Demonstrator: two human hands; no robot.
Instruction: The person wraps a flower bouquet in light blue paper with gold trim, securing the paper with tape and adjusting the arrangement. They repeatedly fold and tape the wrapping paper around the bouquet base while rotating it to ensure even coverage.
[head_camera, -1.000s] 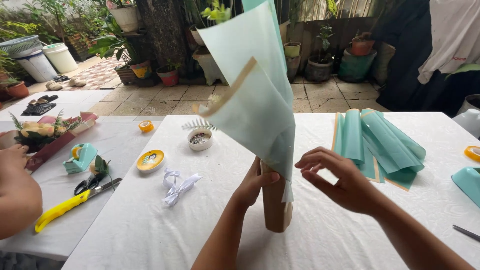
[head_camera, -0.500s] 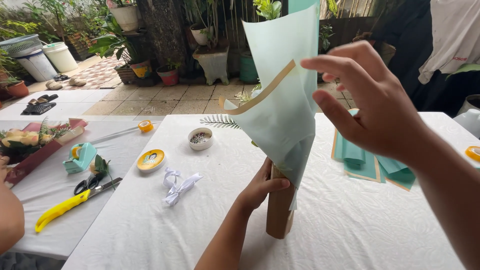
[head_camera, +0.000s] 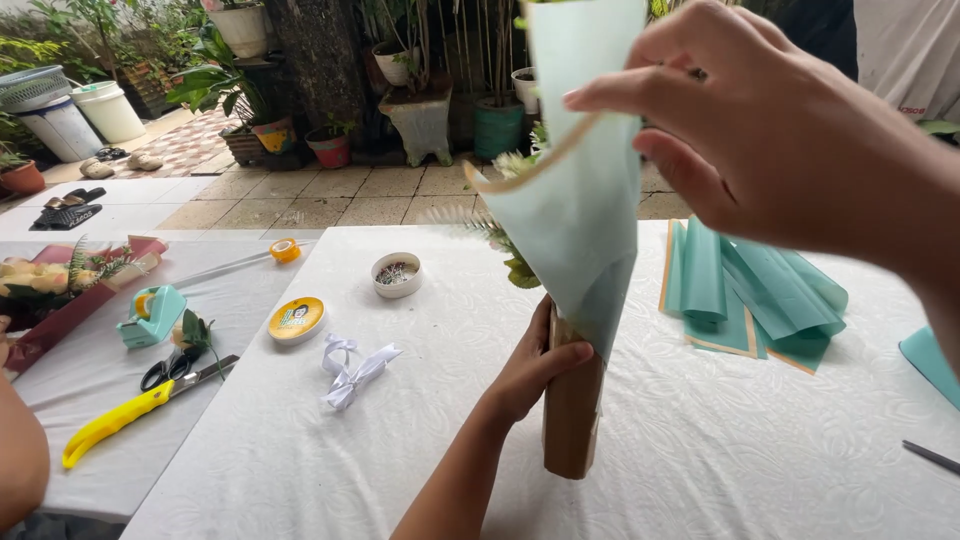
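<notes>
White embossed cloth (head_camera: 700, 440) covers the table, with potted plants and paving behind. Well to the left of the person's left hand (head_camera: 535, 365) lie yellow-handled scissors (head_camera: 140, 405), a yellow tape roll (head_camera: 296, 319), a white ribbon bow (head_camera: 350, 368) and a small dish of pins (head_camera: 396, 273). That left hand is wrapped closed around the brown paper stem wrap (head_camera: 572, 405), holding the bouquet upright on the cloth. Directly above it, the mint wrapping sheet (head_camera: 580, 215) cones around the greenery. The right hand (head_camera: 760, 130) is raised beside the sheet's top, fingers pinching its upper edge. Doing this well likely means keeping the lower grip firm while drawing the edge around evenly, so the fold doesn't crease. Below the right hand lie spare mint sheets (head_camera: 750, 295).
</notes>
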